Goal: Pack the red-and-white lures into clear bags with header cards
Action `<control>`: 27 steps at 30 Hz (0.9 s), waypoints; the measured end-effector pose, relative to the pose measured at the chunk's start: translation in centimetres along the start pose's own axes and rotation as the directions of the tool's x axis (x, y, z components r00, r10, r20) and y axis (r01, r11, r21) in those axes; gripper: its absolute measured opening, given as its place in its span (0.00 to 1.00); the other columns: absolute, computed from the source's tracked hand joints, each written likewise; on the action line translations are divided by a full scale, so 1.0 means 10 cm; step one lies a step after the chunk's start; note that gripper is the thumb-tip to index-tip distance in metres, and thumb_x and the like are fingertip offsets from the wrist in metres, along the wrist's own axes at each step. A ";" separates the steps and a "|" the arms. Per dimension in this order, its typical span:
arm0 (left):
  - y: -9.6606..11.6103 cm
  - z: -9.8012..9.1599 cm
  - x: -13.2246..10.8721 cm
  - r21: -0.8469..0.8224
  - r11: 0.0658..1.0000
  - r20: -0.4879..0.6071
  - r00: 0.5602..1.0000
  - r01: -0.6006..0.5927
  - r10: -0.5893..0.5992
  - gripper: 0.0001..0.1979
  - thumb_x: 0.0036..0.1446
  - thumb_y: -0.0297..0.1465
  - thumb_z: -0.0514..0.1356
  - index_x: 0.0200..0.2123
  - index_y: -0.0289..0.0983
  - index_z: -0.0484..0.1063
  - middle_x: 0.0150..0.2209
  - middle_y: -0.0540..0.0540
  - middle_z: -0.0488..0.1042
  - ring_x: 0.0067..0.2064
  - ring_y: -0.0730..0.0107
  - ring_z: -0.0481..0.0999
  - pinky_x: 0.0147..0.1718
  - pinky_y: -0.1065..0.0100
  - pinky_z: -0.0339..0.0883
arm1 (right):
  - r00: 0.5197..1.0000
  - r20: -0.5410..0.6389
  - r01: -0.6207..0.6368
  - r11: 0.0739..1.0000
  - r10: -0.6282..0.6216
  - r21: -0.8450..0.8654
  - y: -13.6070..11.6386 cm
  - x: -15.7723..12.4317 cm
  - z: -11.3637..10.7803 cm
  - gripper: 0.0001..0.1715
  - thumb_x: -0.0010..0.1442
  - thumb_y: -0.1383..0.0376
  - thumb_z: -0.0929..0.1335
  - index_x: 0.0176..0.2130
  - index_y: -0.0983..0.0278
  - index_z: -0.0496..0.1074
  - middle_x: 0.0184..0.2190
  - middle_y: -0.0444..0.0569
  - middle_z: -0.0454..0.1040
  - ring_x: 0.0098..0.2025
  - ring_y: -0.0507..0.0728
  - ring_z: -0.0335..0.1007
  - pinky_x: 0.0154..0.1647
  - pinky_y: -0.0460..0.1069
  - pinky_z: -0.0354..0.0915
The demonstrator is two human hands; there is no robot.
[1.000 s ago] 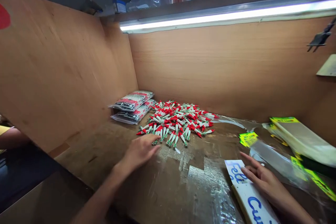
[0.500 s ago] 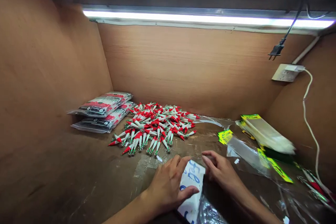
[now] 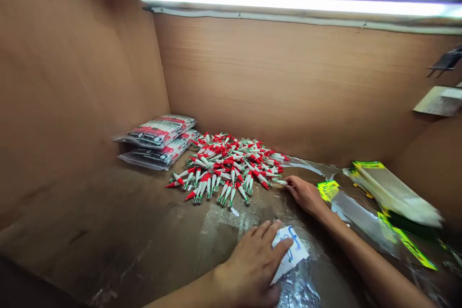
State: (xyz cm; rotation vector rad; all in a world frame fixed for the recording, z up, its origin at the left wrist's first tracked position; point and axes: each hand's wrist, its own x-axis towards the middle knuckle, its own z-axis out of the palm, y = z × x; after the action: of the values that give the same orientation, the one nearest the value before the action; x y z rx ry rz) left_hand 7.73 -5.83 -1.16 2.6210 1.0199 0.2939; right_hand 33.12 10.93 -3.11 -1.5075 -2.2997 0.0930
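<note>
A heap of small red, white and green pointed pieces (image 3: 231, 166) lies on the brown worktop near the back wall. My right hand (image 3: 305, 193) reaches to the heap's right edge, fingers curled and pinched on one white piece (image 3: 280, 182). My left hand (image 3: 252, 262) lies near the front edge, fingers pressed flat on a white card with blue handwriting (image 3: 290, 250), holding it down.
Two stacks of filled clear packets (image 3: 159, 137) lie at the back left. Empty clear bags with yellow-green header cards (image 3: 382, 197) are piled at the right. Brown board walls close in the left, back and right; a strip light (image 3: 288, 4) runs overhead.
My right hand left the white card and moved up to the heap's right edge, pinching a piece. My left hand stays on the card. The view shifted slightly.
</note>
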 end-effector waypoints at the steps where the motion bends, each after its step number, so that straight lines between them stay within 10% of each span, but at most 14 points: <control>1: 0.00 -0.02 -0.01 0.004 0.997 -0.012 0.997 0.075 -0.075 0.48 0.53 0.45 0.67 0.70 0.42 0.47 0.70 0.31 0.51 0.67 0.34 0.58 0.60 0.38 0.59 | 1.000 -0.024 -0.017 0.999 0.018 0.048 0.01 -0.10 -0.02 0.14 0.68 0.61 0.61 0.50 0.61 0.71 0.42 0.51 0.79 0.40 0.59 0.76 0.41 0.50 0.66; 5: -0.15 -0.14 0.01 0.039 0.970 -0.040 0.970 0.242 -0.240 0.49 0.51 0.43 0.68 0.70 0.38 0.49 0.60 0.33 0.67 0.59 0.38 0.67 0.55 0.42 0.65 | 0.999 -0.024 -0.031 0.963 0.039 0.267 0.00 -0.56 -0.19 0.17 0.69 0.57 0.61 0.50 0.61 0.71 0.40 0.50 0.80 0.37 0.58 0.76 0.37 0.49 0.67; 11: -0.51 -0.33 0.08 -0.078 0.989 -0.119 0.983 0.128 -0.137 0.46 0.51 0.32 0.68 0.69 0.47 0.50 0.65 0.44 0.62 0.63 0.51 0.63 0.62 0.50 0.60 | 0.993 0.114 -0.039 0.965 0.010 0.258 -0.13 -1.14 -0.43 0.13 0.69 0.57 0.65 0.46 0.57 0.77 0.39 0.48 0.80 0.39 0.58 0.76 0.40 0.50 0.68; 27: -0.34 -0.35 0.19 -0.138 0.987 -0.093 0.993 -0.083 0.070 0.49 0.51 0.27 0.67 0.70 0.50 0.45 0.64 0.44 0.62 0.63 0.53 0.63 0.61 0.52 0.62 | 0.959 0.007 0.274 0.932 -0.283 0.236 -0.74 -1.23 -0.14 0.10 0.69 0.65 0.66 0.43 0.56 0.79 0.35 0.47 0.75 0.40 0.57 0.65 0.39 0.50 0.61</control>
State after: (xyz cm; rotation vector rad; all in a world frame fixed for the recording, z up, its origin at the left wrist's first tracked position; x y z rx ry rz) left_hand 5.96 -1.44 1.01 2.5417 0.8917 0.4860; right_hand 31.48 -3.41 -3.38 -1.0629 -2.4121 0.3073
